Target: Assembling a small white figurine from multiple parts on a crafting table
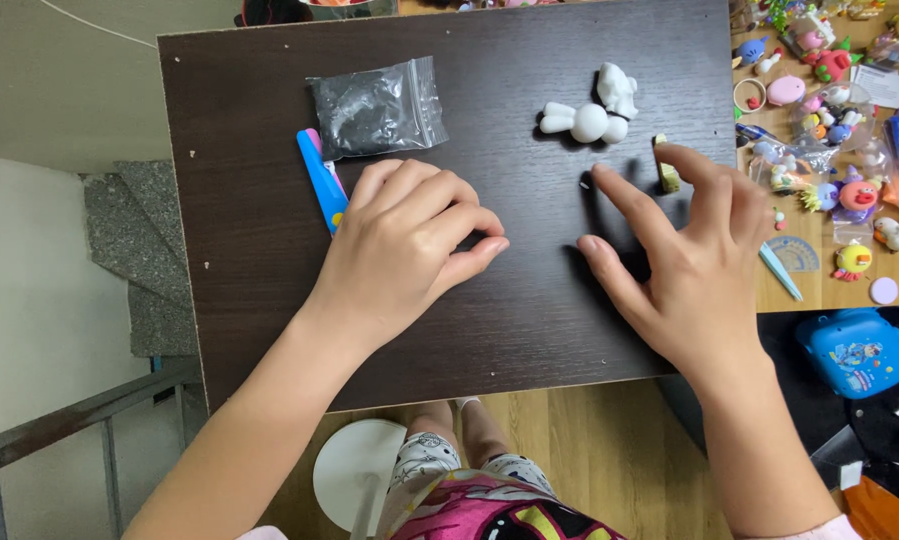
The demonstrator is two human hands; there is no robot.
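Head cam, looking down at a dark brown board point(269, 300). Left hand point(404, 245) rests on it, fingers curled with thumb and fingertips pinched together, just beside a blue tool point(321, 180). Right hand point(694, 260) has fingers spread apart, fingertips touching a small yellowish block point(666, 172). White clay figure point(594, 110) lies just above. A clear zip bag point(376, 107) holds something black.
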